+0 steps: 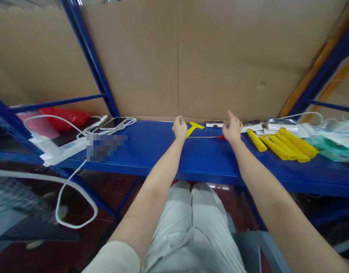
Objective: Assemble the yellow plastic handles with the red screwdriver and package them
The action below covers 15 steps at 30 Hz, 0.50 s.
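My left hand [180, 128] is closed, its fingers curled, at the far part of the blue shelf. A yellow T-shaped tool [194, 126] sticks out from its right side, the stem against the palm and the crosspiece pointing away. My right hand [233, 128] has its fingers apart, with the index finger stretched out. Beside its thumb lies a screwdriver with a red handle [221, 137], its thin shaft reaching left toward the yellow tool. A few tiny pieces, too small to name, lie between the hands. Behind them is a small black-and-white box [214, 124].
Several yellow tubular handles [288, 146] lie to the right, near small packets [288, 127] and a green plastic bag [333, 148]. On the left are a white power strip [64, 151], coiled cable, a phone [114, 123] and a red bag [64, 117]. Cardboard [177, 57] stands behind.
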### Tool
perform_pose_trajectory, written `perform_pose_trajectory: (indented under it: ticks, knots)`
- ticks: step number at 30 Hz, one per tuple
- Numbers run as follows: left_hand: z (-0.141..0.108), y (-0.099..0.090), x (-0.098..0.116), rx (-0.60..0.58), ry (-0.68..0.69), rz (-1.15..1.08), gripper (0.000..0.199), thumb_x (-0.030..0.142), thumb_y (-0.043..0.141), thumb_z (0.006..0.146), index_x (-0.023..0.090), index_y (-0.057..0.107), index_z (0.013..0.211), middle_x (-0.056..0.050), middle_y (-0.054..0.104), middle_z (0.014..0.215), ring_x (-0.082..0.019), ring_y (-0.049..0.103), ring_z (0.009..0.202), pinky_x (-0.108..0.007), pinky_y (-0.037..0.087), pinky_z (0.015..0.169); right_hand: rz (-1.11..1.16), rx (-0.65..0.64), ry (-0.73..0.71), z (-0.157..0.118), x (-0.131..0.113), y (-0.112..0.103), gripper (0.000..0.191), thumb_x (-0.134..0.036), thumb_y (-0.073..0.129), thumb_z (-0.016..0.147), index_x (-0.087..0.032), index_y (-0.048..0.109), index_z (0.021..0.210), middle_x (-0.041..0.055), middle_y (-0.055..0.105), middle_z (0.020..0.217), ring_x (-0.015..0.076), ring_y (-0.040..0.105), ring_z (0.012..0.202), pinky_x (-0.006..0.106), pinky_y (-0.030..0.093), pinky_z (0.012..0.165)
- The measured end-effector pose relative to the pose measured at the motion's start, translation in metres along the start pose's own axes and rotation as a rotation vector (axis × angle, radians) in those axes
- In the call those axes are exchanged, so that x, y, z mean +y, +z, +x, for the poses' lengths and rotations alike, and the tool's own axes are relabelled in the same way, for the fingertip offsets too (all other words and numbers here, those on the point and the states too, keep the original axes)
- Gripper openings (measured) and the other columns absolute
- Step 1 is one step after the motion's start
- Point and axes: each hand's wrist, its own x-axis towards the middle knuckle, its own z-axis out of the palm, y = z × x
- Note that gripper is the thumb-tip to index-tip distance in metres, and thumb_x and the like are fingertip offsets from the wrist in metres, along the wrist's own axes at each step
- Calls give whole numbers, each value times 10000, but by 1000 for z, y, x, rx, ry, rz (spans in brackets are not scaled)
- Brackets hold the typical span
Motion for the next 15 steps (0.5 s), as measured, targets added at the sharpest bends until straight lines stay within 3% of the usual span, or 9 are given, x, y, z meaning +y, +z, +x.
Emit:
perform_pose_trajectory:
  ticks: [5, 15]
  knots:
    - [-4, -6, -8, -35, 18, 84, 320, 126, 426, 867, 208, 618, 1109, -54, 703, 1087, -172, 634, 1044, -312, 431, 966, 28, -27, 64, 0, 10, 4, 723, -213, 449, 777, -244, 275, 1478, 107, 485, 1418, 307, 410, 1275, 590, 290, 1037]
    - [-8, -10, -8, -118, 15, 217, 333, 153, 426, 879, 235, 595, 1153, -29, 700, 1092, -170, 611, 1088, -329, 410, 977, 83, -106, 157, -3, -1, 5, 692, -219, 454, 779, -214, 316, 1457, 119, 488, 1412, 316, 404, 1285, 572, 309, 1027]
